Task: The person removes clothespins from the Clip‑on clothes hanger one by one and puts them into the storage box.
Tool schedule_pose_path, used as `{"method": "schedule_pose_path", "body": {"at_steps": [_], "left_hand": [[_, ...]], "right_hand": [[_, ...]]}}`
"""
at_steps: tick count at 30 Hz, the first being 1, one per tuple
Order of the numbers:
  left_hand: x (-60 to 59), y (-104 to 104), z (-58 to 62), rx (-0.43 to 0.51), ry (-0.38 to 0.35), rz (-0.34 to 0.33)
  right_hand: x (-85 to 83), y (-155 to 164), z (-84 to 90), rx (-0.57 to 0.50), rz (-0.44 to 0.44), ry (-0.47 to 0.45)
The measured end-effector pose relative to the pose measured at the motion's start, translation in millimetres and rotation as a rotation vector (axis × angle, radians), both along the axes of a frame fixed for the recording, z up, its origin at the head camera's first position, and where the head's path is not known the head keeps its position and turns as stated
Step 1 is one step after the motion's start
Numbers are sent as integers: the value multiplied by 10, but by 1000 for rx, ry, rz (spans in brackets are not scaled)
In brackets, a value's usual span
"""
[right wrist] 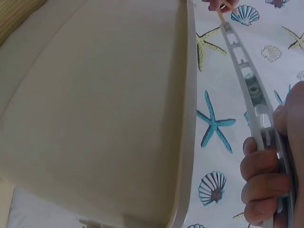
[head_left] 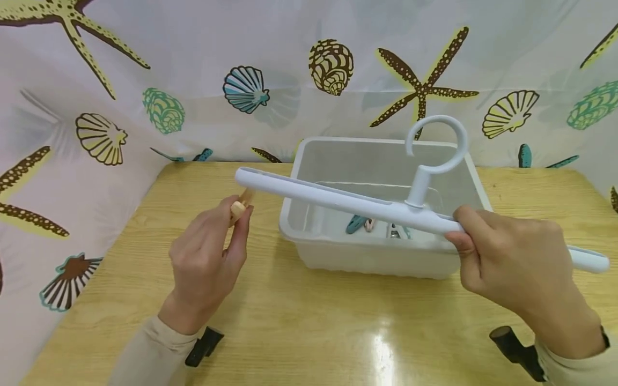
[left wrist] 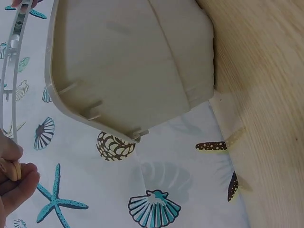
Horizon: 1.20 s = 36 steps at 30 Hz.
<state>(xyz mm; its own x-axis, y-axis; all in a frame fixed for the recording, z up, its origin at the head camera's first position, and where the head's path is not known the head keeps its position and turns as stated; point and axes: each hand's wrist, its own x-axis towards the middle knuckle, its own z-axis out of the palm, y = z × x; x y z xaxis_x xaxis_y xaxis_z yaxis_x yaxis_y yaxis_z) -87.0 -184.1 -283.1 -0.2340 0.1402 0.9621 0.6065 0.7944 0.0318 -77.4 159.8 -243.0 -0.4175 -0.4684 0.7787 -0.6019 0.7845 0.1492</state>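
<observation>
My right hand [head_left: 516, 260] grips the bar of a white plastic hanger [head_left: 328, 197] right of its hook, fingers curled round it in the right wrist view. The hanger is tilted over the bin, hook upward, its left end higher. My left hand [head_left: 203, 262] pinches a beige clothespin [head_left: 238, 210] between thumb and fingers, just below the hanger's left end. In the right wrist view the clothespin [right wrist: 220, 16] meets the hanger's tip; whether it bites on the bar, I cannot tell. The underside of the hanger [right wrist: 247, 80] shows a hollow, ribbed channel there.
Behind the hanger a white plastic bin [head_left: 376, 260] stands on the wooden table [head_left: 299, 327]. Inside lie a teal clothespin [head_left: 356, 224], a pinkish one [head_left: 369, 224] and a pale one [head_left: 394, 231]. A cloth [head_left: 280, 32] printed with shells and starfish hangs behind.
</observation>
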Motion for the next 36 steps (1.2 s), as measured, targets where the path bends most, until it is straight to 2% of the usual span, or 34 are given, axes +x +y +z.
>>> {"method": "schedule_pose_path", "body": {"at_steps": [3, 4, 7, 9, 10, 11, 14, 15, 17, 21, 24, 31, 36], "left_hand": [[34, 7, 24, 56, -70, 7], [54, 4, 50, 94, -138, -30], [109, -17, 161, 282, -401, -203], [126, -38, 212, 303, -463, -212], [130, -43, 221, 281, -466, -206], [122, -47, 214, 221, -418, -165], [75, -41, 134, 22, -154, 33], [61, -34, 104, -10, -101, 58], [43, -32, 66, -19, -61, 66], [64, -40, 59, -11, -82, 39], [92, -79, 112, -34, -102, 10], [155, -157, 214, -155, -164, -2], [179, -160, 266, -223, -166, 2]], "right_hand": [[61, -86, -28, -12, -49, 30], [80, -114, -34, -16, -62, 46], [139, -173, -43, -42, -95, 99], [172, -195, -43, -58, -104, 126], [182, -201, -44, -61, -107, 128], [192, -204, -44, -61, -107, 121], [194, -202, -47, -45, -94, 86], [187, -197, -47, -37, -88, 73], [170, -176, -44, -25, -81, 50], [120, -110, -29, -17, -70, 33], [79, -72, -13, -13, -53, 29], [8, -13, -19, 13, -3, 15], [-15, 7, -31, 8, 0, 16]]}}
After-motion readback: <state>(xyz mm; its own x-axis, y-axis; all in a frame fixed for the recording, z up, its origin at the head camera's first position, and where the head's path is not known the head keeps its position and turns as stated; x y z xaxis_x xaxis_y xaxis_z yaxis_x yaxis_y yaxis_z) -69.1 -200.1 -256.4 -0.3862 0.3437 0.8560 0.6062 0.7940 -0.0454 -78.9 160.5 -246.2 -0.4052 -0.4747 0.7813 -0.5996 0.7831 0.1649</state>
